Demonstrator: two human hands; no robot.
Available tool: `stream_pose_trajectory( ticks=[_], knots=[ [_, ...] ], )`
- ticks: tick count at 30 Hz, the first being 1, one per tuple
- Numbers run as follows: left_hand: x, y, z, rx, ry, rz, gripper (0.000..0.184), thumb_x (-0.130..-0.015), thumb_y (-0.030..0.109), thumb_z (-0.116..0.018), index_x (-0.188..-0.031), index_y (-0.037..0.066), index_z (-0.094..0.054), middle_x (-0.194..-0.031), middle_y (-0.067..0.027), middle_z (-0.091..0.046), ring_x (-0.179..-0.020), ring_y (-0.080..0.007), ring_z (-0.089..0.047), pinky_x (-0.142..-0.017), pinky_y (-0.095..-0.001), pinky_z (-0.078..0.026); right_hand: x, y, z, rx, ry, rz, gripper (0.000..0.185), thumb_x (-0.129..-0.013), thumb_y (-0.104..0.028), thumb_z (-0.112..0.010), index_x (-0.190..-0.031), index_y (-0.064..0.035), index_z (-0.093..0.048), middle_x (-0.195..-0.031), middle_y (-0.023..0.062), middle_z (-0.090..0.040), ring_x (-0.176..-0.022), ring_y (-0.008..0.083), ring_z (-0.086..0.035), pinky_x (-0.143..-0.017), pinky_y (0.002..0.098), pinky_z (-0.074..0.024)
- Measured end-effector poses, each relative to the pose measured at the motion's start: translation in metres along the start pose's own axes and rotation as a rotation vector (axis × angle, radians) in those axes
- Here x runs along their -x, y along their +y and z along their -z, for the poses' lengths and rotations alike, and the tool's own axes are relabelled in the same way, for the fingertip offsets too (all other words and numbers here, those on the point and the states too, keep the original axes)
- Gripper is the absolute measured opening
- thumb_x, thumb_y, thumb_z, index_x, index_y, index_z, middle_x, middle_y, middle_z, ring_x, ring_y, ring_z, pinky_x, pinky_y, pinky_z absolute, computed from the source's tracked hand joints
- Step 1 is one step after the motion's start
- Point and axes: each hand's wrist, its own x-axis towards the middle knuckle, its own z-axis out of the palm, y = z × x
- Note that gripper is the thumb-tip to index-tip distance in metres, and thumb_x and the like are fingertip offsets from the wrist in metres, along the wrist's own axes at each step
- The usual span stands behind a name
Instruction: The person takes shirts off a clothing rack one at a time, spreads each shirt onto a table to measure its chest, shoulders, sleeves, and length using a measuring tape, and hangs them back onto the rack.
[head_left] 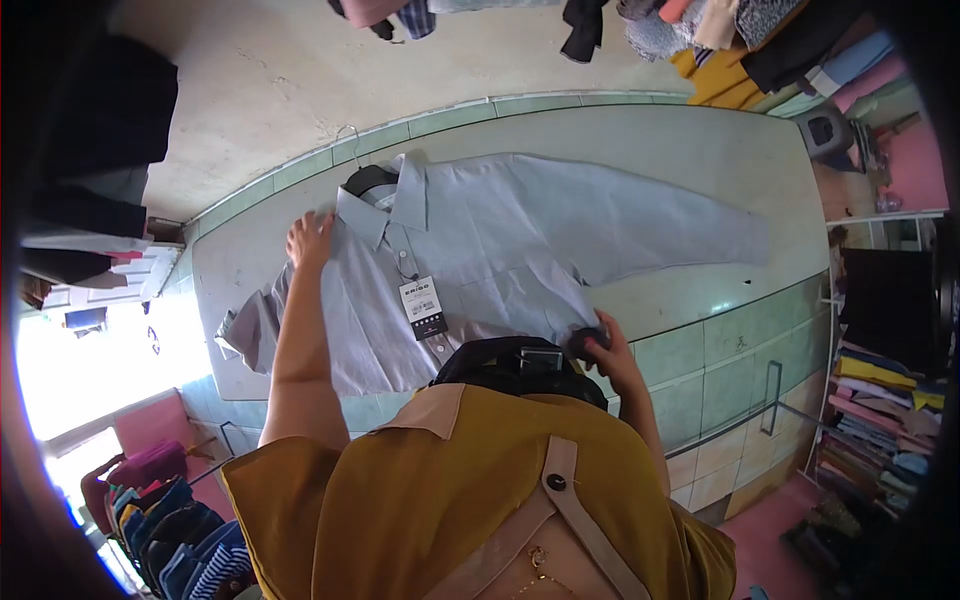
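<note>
A light grey-blue collared shirt [480,215] lies face up on a pale board, with a black hanger [368,180] inside its collar. A black-and-white tag [423,308] hangs over the button front. One sleeve stretches out to the right; the other is bunched at the left. My left hand [310,240] rests at the shirt's left shoulder, fingers apart and partly curled on the cloth. Near the shirt's lower right side, my right hand [612,352] has its fingers closed around a small dark rounded object [588,344], whose kind I cannot make out.
The pale board [700,160] sits on a tiled counter [700,360] against a wall. Folded clothes [880,400] fill shelves at the right. More garments hang at the top right and upper left. Clothes [170,530] are gathered at the lower left, below a bright opening.
</note>
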Motion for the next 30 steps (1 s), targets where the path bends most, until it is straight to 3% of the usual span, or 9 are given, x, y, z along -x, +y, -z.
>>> stream_pose_trajectory(
  ticks=[3, 7, 8, 13, 17, 19, 21, 25, 30],
  knots=[
    [0.012, -0.04, 0.01, 0.098, -0.206, -0.222, 0.046, -0.087, 0.047, -0.048, -0.114, 0.01, -0.054, -0.113, -0.0133, -0.057, -0.106, -0.0328, -0.053, -0.087, -0.0443, -0.043, -0.021, 0.017, -0.021, -0.11, -0.012, -0.053, 0.037, -0.079, -0.019, -0.064, -0.111, -0.0034, -0.055, -0.082, 0.0041, -0.06, -0.054, 0.0078, -0.051, -0.041, 0.02, -0.0329],
    [0.014, -0.038, 0.012, 0.149, -0.265, -0.338, 0.046, -0.088, 0.048, -0.046, -0.108, 0.008, -0.056, -0.104, -0.0158, -0.061, -0.097, -0.0368, -0.057, -0.08, -0.0441, -0.045, -0.037, -0.008, -0.03, -0.276, 0.096, -0.009, 0.028, -0.08, -0.024, -0.065, -0.095, -0.0015, -0.058, -0.077, 0.0049, -0.062, -0.055, 0.0102, -0.057, -0.041, 0.0209, -0.0317],
    [0.017, -0.033, 0.012, 0.141, -0.243, -0.273, 0.045, -0.088, 0.048, -0.046, -0.108, 0.008, -0.056, -0.102, -0.0166, -0.061, -0.096, -0.0372, -0.057, -0.08, -0.0448, -0.046, -0.045, -0.007, -0.033, -0.25, 0.121, 0.026, 0.029, -0.082, -0.026, -0.062, -0.096, -0.0012, -0.057, -0.08, 0.0078, -0.065, -0.053, 0.0082, -0.055, -0.036, 0.0183, -0.0259],
    [0.028, 0.005, 0.021, 0.145, -0.254, 0.051, 0.045, -0.089, 0.047, -0.044, -0.109, 0.009, -0.056, -0.101, -0.0209, -0.062, -0.098, -0.0364, -0.058, -0.082, -0.0448, -0.047, -0.123, -0.065, -0.023, -0.246, 0.271, 0.226, 0.024, -0.079, -0.024, -0.066, -0.089, -0.0031, -0.061, -0.073, 0.0049, -0.063, -0.048, 0.0069, -0.052, -0.036, 0.0197, -0.0281],
    [0.038, -0.021, 0.005, 0.308, -0.225, 0.242, 0.047, -0.087, 0.047, -0.045, -0.113, 0.009, -0.056, -0.107, -0.0221, -0.06, -0.101, -0.0371, -0.057, -0.086, -0.046, -0.045, -0.228, -0.142, -0.051, -0.067, 0.356, 0.573, 0.026, -0.078, -0.022, -0.068, -0.089, -0.0005, -0.06, -0.081, 0.0053, -0.062, -0.056, 0.0122, -0.057, -0.047, 0.0222, -0.0417],
    [0.048, -0.055, 0.003, 0.355, -0.231, 0.366, 0.05, -0.086, 0.047, -0.046, -0.112, 0.005, -0.057, -0.11, -0.0228, -0.058, -0.103, -0.0383, -0.056, -0.088, -0.0471, -0.043, -0.208, -0.196, -0.097, -0.062, 0.256, 0.668, 0.031, -0.079, -0.022, -0.067, -0.098, 0.0015, -0.059, -0.085, 0.0061, -0.062, -0.062, 0.0139, -0.058, -0.052, 0.0251, -0.0446],
    [0.069, -0.094, -0.002, 0.417, -0.141, 0.526, 0.05, -0.085, 0.045, -0.049, -0.109, 0.001, -0.058, -0.11, -0.0239, -0.058, -0.104, -0.0385, -0.055, -0.088, -0.0464, -0.043, -0.196, -0.208, -0.122, -0.029, 0.247, 0.68, 0.03, -0.079, -0.02, -0.067, -0.098, 0.0019, -0.059, -0.084, 0.0056, -0.062, -0.06, 0.012, -0.057, -0.051, 0.0248, -0.0439],
    [0.103, -0.16, -0.016, 0.723, -0.151, 0.819, 0.046, -0.084, 0.037, -0.058, -0.111, 0.0, -0.057, -0.105, -0.0225, -0.06, -0.094, -0.0337, -0.06, -0.084, -0.0398, -0.045, -0.142, -0.179, -0.126, 0.296, -0.076, 0.402, 0.03, -0.079, -0.015, -0.064, -0.105, 0.0003, -0.06, -0.079, 0.005, -0.06, -0.049, 0.0094, -0.05, -0.045, 0.0237, -0.0398],
    [0.149, -0.221, -0.025, 0.876, -0.072, 0.758, 0.058, -0.087, 0.049, -0.046, -0.118, 0.0, -0.053, -0.11, -0.0257, -0.058, -0.102, -0.0366, -0.056, -0.088, -0.0409, -0.042, -0.098, -0.1, -0.07, 0.401, -0.105, 0.267, 0.033, -0.077, -0.016, -0.066, -0.107, -0.002, -0.06, -0.077, 0.005, -0.061, -0.046, 0.0085, -0.048, -0.044, 0.0234, -0.0404]
  ],
)
